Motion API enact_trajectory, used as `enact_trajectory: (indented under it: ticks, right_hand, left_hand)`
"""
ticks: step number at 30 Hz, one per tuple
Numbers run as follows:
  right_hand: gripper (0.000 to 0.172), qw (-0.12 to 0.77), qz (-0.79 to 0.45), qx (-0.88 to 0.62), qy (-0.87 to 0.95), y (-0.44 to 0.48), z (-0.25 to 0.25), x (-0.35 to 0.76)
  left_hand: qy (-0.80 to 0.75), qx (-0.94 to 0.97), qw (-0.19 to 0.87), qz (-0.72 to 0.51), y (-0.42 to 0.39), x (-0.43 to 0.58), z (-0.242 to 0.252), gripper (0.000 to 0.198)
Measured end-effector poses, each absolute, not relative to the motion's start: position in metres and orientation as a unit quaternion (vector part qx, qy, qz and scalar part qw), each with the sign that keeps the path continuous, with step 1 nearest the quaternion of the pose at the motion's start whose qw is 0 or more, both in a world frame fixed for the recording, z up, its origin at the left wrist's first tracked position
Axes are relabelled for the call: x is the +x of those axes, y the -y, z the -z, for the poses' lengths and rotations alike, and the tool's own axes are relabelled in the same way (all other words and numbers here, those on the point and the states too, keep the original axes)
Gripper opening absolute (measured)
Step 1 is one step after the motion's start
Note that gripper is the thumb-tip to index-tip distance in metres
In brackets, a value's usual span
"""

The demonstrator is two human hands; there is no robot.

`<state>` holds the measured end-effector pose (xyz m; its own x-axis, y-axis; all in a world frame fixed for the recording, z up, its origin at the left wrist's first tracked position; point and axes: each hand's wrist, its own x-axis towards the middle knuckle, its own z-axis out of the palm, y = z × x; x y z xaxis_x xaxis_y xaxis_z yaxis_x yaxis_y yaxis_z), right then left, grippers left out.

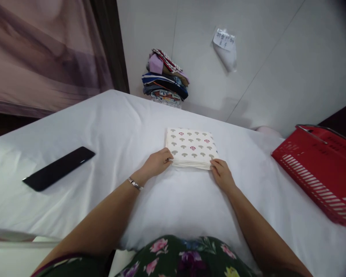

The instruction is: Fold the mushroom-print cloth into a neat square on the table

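Note:
A folded white cloth (192, 144) printed with grey and red mushrooms lies flat on the white-covered table in front of me. Its layered fold faces me. My left hand (158, 162) pinches the near left corner between thumb and fingers. At the near right corner, my right hand (222, 174) grips the layers the same way. What the cloth is, beyond a folded piece of fabric, I cannot make out.
A black flat object (59, 168) lies on the table (109, 127) at the left. On the right stands a red plastic basket (320, 169). Past the far edge, a stack of folded clothes (165, 79) and a labelled plastic bag (225, 50) are on the floor.

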<state>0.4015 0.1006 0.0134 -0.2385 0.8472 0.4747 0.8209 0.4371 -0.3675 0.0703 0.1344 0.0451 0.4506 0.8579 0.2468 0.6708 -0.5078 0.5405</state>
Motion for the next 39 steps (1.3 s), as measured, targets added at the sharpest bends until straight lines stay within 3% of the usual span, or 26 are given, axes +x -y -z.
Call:
enact_trajectory:
  ticks: [8,18,23,33,39]
  right_hand:
    - [0.027,0.323,0.002,-0.538,0.778,-0.105,-0.016,0.397]
    - [0.023,0.286,0.003,-0.503,0.816,-0.114,-0.028,0.365]
    - [0.023,0.270,-0.011,-0.504,0.820,-0.124,-0.026,0.355]
    - [0.022,0.349,-0.012,-0.504,0.790,-0.122,-0.017,0.351]
    - [0.019,0.337,-0.007,-0.472,0.815,-0.121,-0.014,0.356]
  left_hand:
    - [-0.462,0.831,0.174,-0.256,-0.136,0.070,-0.042,0.012]
    - [-0.427,0.850,0.018,-0.306,-0.131,0.093,-0.031,0.018]
    - [-0.433,0.852,0.023,-0.295,-0.133,0.097,-0.025,0.019]
    - [-0.428,0.856,0.005,-0.292,-0.136,0.097,-0.026,0.025]
    - [-0.415,0.865,-0.016,-0.280,-0.135,0.098,-0.028,0.023]
